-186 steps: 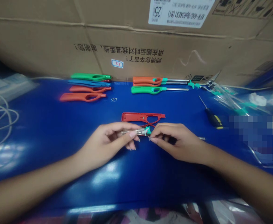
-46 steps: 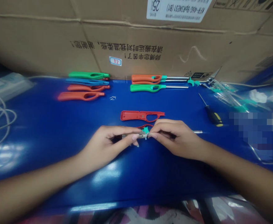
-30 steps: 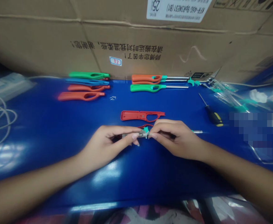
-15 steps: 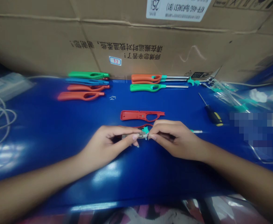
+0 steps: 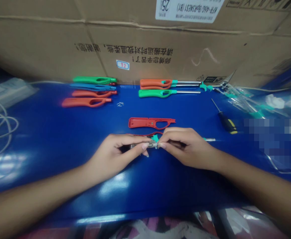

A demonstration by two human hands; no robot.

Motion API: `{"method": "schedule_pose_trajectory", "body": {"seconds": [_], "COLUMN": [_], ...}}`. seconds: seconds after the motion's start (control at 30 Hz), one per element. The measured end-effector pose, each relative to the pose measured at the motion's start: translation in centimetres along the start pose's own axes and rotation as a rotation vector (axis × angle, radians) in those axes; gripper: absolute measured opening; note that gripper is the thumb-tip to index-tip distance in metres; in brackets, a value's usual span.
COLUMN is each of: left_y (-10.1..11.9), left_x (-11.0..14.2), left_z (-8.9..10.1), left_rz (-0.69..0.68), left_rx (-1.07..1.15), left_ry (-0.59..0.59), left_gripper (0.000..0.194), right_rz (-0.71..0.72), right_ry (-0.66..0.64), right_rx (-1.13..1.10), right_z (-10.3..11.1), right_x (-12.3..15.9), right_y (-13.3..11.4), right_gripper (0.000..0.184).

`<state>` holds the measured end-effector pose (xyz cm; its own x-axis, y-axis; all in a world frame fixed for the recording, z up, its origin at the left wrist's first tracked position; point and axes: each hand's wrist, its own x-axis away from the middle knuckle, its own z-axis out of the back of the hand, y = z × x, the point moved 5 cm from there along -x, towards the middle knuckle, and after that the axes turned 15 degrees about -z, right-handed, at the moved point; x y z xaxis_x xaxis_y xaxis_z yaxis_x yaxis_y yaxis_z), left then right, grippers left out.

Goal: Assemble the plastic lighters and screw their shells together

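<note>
Between thumb and fingers, my left hand (image 5: 118, 149) grips a clear lighter fuel tank (image 5: 132, 146). My right hand (image 5: 185, 146) is closed in a pinch at the tank's right end, beside a teal trigger piece (image 5: 155, 138). What exactly its fingertips hold is too small to make out. Just beyond my hands lies an open red lighter shell half (image 5: 138, 123). A second red shell piece (image 5: 145, 134) is mostly hidden behind my fingers. To the right of my right hand, a metal tube end (image 5: 210, 139) with a teal collar sticks out.
Orange, blue and green lighter handles (image 5: 86, 103) lie at the back left, near small screws (image 5: 120, 104). Lighters with metal tubes (image 5: 155, 94) rest before a cardboard box (image 5: 61, 49). A screwdriver (image 5: 227, 123), bagged parts (image 5: 247, 103) are right; white cable (image 5: 8, 132) is left.
Both hands stay in almost the same place, still pinching at the tank. A little more of the red shell piece behind the left fingers shows now.
</note>
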<state>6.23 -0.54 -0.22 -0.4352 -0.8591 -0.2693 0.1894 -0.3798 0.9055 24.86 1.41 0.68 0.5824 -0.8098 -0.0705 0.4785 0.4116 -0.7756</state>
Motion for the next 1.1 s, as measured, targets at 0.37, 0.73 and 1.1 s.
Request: {"method": "schedule_pose_trajectory", "body": {"seconds": [0.37, 0.73, 1.1], "left_y": [-0.48, -0.22, -0.04], "left_x": [0.2, 0.22, 0.12], "left_z": [0.26, 0.0, -0.17], "left_rz": [0.067, 0.077, 0.063], "left_rx": [0.007, 0.004, 0.0], "left_ry": [0.039, 0.089, 0.091], "left_gripper": [0.021, 0.019, 0.017], "right_rz": [-0.18, -0.271, -0.298], "right_ry": [0.074, 0.052, 0.036], "right_rx": [-0.088, -0.169, -0.204], "right_z": [0.18, -0.19, -0.29], "right_x": [-0.3, -0.44, -0.36], "right_y": [0.55, 0.86, 0.74], "right_gripper": [0.017, 0.019, 0.02]}}
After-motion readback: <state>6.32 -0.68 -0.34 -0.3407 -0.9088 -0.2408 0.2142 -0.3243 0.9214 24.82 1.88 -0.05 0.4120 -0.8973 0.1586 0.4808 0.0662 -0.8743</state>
